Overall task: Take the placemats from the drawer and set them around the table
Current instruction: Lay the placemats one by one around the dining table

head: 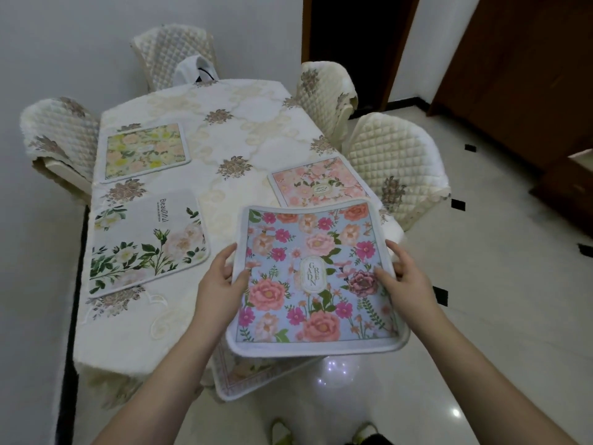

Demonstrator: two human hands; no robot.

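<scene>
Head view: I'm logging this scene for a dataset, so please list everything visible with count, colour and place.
Blue floral placemat: one, held above the table's near right corner.
Second held mat: one, pale, peach-patterned, under the blue one.
Laid placemats: three; yellow-peach far left, white with green leaves near left, pink right.
Table: one, cream cloth.
Chairs: four, cream quilted covers; one left, one far end, two right.
Floor: glossy pale tiles.
Left hand: grips left edge.
Right hand: grips right edge.

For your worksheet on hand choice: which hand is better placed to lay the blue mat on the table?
Left, probably. The left hand grips the blue mat on the table's side; the right hand is over the floor.
</scene>
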